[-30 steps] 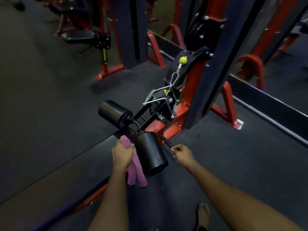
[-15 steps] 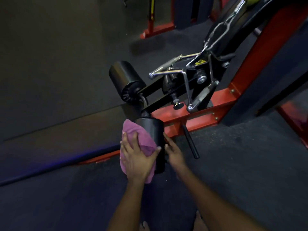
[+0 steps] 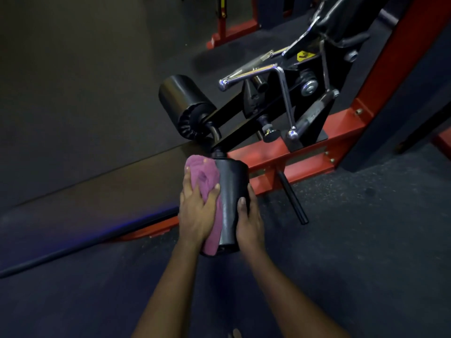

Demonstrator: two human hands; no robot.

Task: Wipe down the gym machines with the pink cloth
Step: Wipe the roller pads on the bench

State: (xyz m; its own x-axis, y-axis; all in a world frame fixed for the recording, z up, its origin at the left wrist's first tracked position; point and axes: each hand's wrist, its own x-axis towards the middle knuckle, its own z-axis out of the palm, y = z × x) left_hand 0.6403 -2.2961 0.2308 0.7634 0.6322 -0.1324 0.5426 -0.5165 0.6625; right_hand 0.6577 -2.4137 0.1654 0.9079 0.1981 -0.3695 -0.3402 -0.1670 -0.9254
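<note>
Pink cloth [image 3: 206, 181] lies flattened against the left flank of the nearer black roller pad [image 3: 230, 201], pinned there by the left hand [image 3: 199, 211]. That hand is spread wide, fingers splayed over the fabric rather than curled around it, so it presses the cloth instead of clutching it; a tail of cloth hangs out below the palm near the pad's lower end. The right hand [image 3: 250, 223] cups the pad's opposite flank, thumb laid on the front face and fingers wrapped out of sight behind, bracing it.

The pad's long axis runs from the person up and away toward the black lever arm [image 3: 234, 137] where it is mounted, and the cloth covers roughly its upper two thirds on the left side only. Any stroke therefore has to travel along that axis or wrap round the curve toward the right hand. The left hand is the one on the cloth and plainly the one to make it.

A second roller pad [image 3: 188, 106] sits further off to the upper left, untouched by either hand. Beyond it are the chrome handle [image 3: 253, 74] and red frame [image 3: 305, 152], likely next in line.
</note>
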